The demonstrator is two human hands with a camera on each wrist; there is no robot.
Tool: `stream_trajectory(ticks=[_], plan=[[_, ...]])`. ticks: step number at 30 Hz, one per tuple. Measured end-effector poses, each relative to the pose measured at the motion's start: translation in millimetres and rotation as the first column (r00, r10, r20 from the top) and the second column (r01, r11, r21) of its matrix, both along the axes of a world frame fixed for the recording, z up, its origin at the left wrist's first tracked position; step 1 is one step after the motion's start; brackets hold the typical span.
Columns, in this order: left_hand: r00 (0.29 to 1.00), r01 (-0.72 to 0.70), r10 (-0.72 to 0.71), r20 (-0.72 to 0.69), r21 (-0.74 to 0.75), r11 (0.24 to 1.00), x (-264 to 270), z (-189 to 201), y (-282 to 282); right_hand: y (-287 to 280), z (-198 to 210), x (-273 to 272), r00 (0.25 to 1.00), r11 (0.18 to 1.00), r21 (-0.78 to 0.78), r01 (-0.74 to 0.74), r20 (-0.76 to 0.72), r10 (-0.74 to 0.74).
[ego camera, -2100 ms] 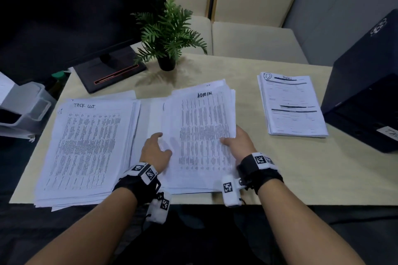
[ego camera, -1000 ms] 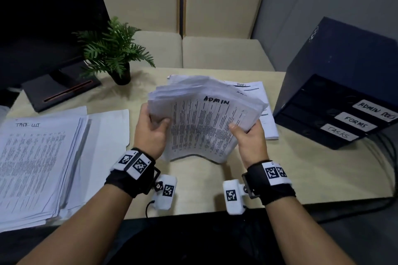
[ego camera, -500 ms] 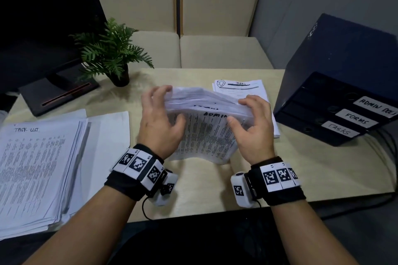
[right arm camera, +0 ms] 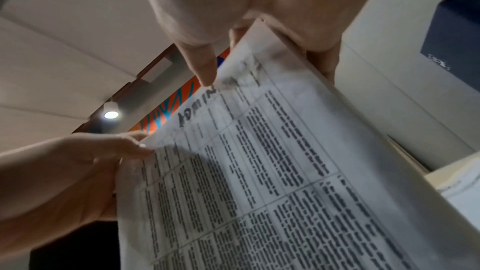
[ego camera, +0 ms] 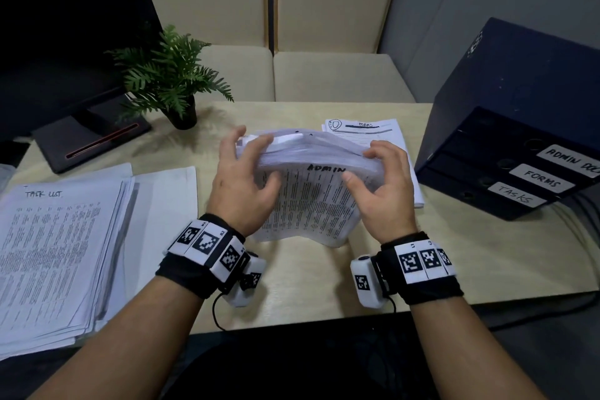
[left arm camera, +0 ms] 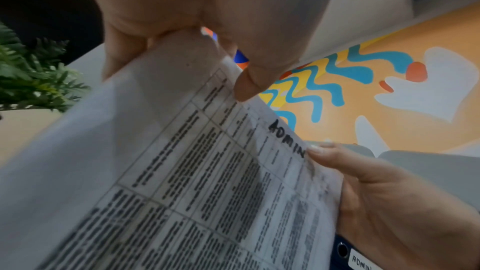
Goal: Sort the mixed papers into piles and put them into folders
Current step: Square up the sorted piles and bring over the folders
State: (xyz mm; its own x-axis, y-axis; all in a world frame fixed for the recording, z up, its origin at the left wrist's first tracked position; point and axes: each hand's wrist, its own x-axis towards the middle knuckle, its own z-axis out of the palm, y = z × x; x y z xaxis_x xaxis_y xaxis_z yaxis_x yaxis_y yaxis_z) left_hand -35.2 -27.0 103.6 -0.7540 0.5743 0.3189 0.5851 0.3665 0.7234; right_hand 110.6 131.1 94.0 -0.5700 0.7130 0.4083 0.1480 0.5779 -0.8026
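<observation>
**Now: paper stack held upright, drawer box to its right**

Fingers of the left hand and the right hand curl over the stack's top edge, thumbs pressing its printed face. That edge runs left to right. The box stands nearer the right hand, with its admin label uppermost. The forms pile lies flat between.

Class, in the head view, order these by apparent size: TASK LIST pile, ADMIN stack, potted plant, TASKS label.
1. TASK LIST pile
2. ADMIN stack and potted plant: alike, unranked
3. TASKS label
</observation>
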Motion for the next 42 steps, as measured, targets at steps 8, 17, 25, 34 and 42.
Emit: stream_trajectory(ticks=[8, 17, 25, 34, 42], plan=[[0.823, -0.015, -0.177, 0.540, 0.331, 0.944, -9, -29, -10, 7, -29, 4, 0.992, 0.815, -0.566, -0.124, -0.104, 0.078], [0.821, -0.039, -0.087, 0.564, 0.208, 0.977, -20, -46, 1, 5, -39, -9, 0.998, 0.787, -0.615, 0.057, 0.028, -0.050], [0.858, 0.012, -0.129, 0.497, 0.231, 0.973, -6, -42, -10, 5, -43, 0, 0.998, 0.746, -0.664, -0.046, -0.059, 0.009], [0.862, -0.046, 0.050, 0.504, -0.020, 0.999, -8, -76, -3, 8, -72, -4, 0.978, 0.762, -0.633, 0.134, 0.207, 0.000], [0.866, -0.050, 0.133, 0.483, -0.182, 0.982, 2, -80, -12, 15, -85, 5, 0.925, 0.819, -0.559, 0.132, 0.366, 0.100]])
